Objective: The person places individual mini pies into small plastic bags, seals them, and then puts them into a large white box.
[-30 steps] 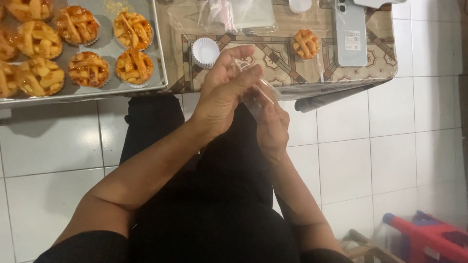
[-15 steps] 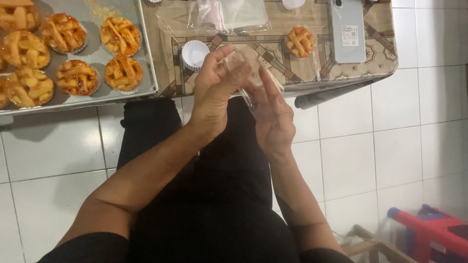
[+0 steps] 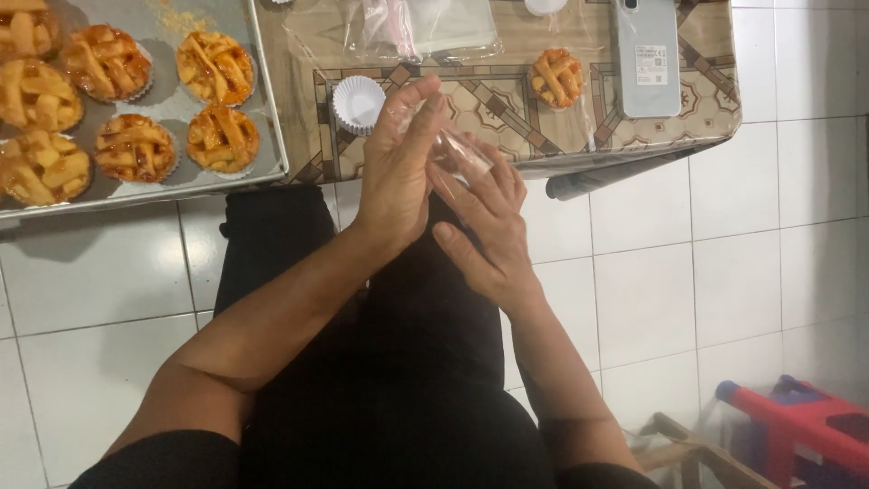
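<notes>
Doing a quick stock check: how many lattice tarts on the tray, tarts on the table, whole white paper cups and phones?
Lattice tarts on the tray: 7
Lattice tart on the table: 1
White paper cup: 1
Phone: 1
Total: 10

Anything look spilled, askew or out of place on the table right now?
Orange crumbs are scattered on the baking tray above the lattice tarts. One tart sits alone near the phone. Both hands hold a clear plastic bag.
</notes>
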